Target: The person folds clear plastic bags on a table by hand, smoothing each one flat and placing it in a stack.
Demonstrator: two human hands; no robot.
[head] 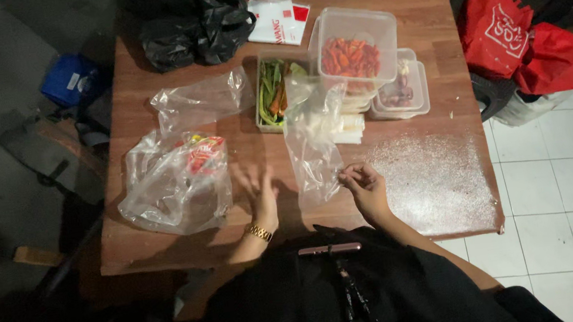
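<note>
Black clothing and a pinkish phone (329, 249) clipped at my chest fill the bottom of the view, so everything past that is the desk (431, 24). Left hand (259, 192) is blurred mid-air just over the wood, fingers spread, gold watch (260, 232) on the wrist, holding nothing as far as I can tell. Right hand (365, 184) has its grip pinched on the lower edge of a clear plastic bag (313, 146). That bag runs up and away from me, long axis roughly near-to-far, lying just left of the right hand and between both hands, so the right one is closer. Whether its mouth is at the pinched end I can't tell. Further left sits a crumpled bag holding a red packet (203, 153). Beyond are a tray of green chillies (271, 90) and a tub of red chillies (352, 56).
</note>
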